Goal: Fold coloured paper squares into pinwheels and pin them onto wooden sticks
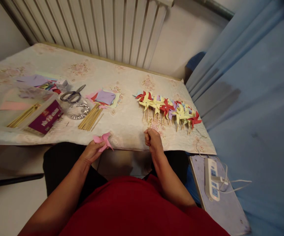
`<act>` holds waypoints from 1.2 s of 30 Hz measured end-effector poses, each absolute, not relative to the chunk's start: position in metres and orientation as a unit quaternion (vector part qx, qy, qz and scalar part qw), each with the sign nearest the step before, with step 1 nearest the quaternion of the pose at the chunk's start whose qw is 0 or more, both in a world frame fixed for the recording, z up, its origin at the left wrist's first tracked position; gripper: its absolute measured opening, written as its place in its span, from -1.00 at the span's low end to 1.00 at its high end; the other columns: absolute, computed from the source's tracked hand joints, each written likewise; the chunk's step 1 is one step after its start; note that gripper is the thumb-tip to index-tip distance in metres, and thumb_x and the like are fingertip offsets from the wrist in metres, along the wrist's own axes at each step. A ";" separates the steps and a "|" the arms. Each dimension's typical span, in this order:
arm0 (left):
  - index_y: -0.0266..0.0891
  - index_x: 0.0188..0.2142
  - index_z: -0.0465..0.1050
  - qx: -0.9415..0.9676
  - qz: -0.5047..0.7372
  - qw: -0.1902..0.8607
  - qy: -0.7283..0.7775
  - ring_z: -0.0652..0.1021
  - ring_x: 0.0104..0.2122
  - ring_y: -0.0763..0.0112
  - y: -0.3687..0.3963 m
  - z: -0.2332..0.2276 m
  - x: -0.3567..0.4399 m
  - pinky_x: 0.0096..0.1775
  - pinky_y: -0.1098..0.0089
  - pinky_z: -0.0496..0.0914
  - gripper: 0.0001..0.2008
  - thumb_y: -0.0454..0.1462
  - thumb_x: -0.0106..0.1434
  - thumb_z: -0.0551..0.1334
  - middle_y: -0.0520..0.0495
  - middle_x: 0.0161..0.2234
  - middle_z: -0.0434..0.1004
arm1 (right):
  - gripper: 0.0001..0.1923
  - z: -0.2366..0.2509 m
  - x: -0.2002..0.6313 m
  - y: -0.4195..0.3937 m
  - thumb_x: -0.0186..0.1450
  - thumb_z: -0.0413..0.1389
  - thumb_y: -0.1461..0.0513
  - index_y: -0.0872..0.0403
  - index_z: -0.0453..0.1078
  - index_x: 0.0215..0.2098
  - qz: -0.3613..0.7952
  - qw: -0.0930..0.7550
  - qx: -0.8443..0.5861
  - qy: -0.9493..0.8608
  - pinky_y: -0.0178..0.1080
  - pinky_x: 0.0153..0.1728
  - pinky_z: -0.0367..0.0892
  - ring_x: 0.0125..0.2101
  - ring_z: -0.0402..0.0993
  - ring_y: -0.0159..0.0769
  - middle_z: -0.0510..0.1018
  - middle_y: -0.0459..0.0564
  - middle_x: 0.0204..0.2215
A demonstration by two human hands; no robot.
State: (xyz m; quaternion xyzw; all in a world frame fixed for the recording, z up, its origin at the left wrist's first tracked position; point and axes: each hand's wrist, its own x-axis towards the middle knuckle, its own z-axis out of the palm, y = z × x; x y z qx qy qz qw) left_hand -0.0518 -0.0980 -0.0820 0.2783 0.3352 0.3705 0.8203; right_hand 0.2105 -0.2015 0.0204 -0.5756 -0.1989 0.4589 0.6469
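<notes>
A pink paper pinwheel [103, 141] is held by my left hand [94, 150] at the table's front edge, its folded blades spread past my fingers. My right hand [153, 138] is closed near the same edge, farther right; whatever may be inside its fingers is hidden. Behind it stands a group of finished pinwheels [166, 106] in yellow, red and purple on thin sticks. Between the hands and to the left lies a bundle of wooden sticks [90, 117]. Beyond it is a stack of coloured paper squares [105, 97].
Scissors [74, 95] lie by a round clear tray of shiny small pins [79, 110]. To the left sits a plastic box with a purple label [45, 118], near more coloured paper [33, 80]. A power strip [212, 179] with cords rests on a stool [227, 213] at right, beside a blue curtain [262, 98].
</notes>
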 end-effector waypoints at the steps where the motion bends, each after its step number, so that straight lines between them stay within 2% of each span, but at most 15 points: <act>1: -0.37 -0.25 0.61 0.276 0.372 0.820 0.336 0.61 -0.39 0.38 -0.098 -0.082 -0.052 -0.26 0.47 0.51 -0.65 -0.38 -0.10 0.50 -0.16 -0.35 0.65 | -0.78 0.020 0.211 -0.202 0.10 0.12 0.06 0.04 0.29 -0.47 0.461 0.649 -0.572 -0.199 -0.41 -0.74 -0.27 -0.79 -0.17 -0.57 0.16 -0.31 -0.79; 5: -0.39 -0.28 0.61 0.271 0.375 0.818 0.341 0.60 -0.42 0.38 -0.099 -0.080 -0.051 -0.30 0.46 0.51 -0.66 -0.39 -0.12 0.50 -0.17 -0.38 0.64 | -0.81 0.017 0.211 -0.201 0.07 0.11 0.14 0.06 0.34 -0.37 0.467 0.651 -0.565 -0.196 -0.42 -0.73 -0.26 -0.78 -0.16 -0.58 0.20 -0.31 -0.76; 9: -0.41 -0.28 0.61 0.263 0.377 0.818 0.347 0.60 -0.42 0.37 -0.098 -0.081 -0.051 -0.30 0.44 0.52 -0.66 -0.41 -0.12 0.49 -0.18 -0.38 0.64 | -0.74 0.014 0.211 -0.200 0.02 0.09 0.23 0.09 0.38 -0.28 0.468 0.655 -0.562 -0.192 -0.42 -0.70 -0.22 -0.76 -0.10 -0.59 0.26 -0.29 -0.72; 15: -0.40 -0.17 0.60 0.267 0.374 0.823 0.335 0.61 -0.42 0.39 -0.098 -0.081 -0.051 -0.28 0.46 0.51 -0.58 -0.40 -0.09 0.48 -0.18 -0.35 0.65 | -0.68 0.010 0.211 -0.199 0.01 0.11 0.21 0.11 0.41 -0.24 0.453 0.664 -0.559 -0.201 -0.41 -0.68 -0.13 -0.74 -0.04 -0.58 0.36 -0.25 -0.67; 24: -0.39 -0.18 0.61 0.273 0.371 0.824 0.331 0.62 -0.36 0.36 -0.098 -0.082 -0.051 -0.23 0.46 0.51 -0.58 -0.37 -0.10 0.50 -0.19 -0.30 0.66 | -0.76 0.009 0.212 -0.200 0.03 0.15 0.15 0.11 0.41 -0.36 0.450 0.657 -0.570 -0.204 -0.41 -0.70 -0.18 -0.75 -0.07 -0.59 0.32 -0.24 -0.70; 36: -0.38 -0.21 0.62 0.274 0.374 0.820 0.336 0.62 -0.37 0.36 -0.099 -0.080 -0.051 -0.24 0.46 0.51 -0.61 -0.38 -0.10 0.50 -0.19 -0.31 0.66 | -0.75 0.008 0.213 -0.202 0.05 0.16 0.07 0.09 0.39 -0.45 0.441 0.649 -0.585 -0.206 -0.40 -0.71 -0.23 -0.76 -0.10 -0.59 0.24 -0.27 -0.74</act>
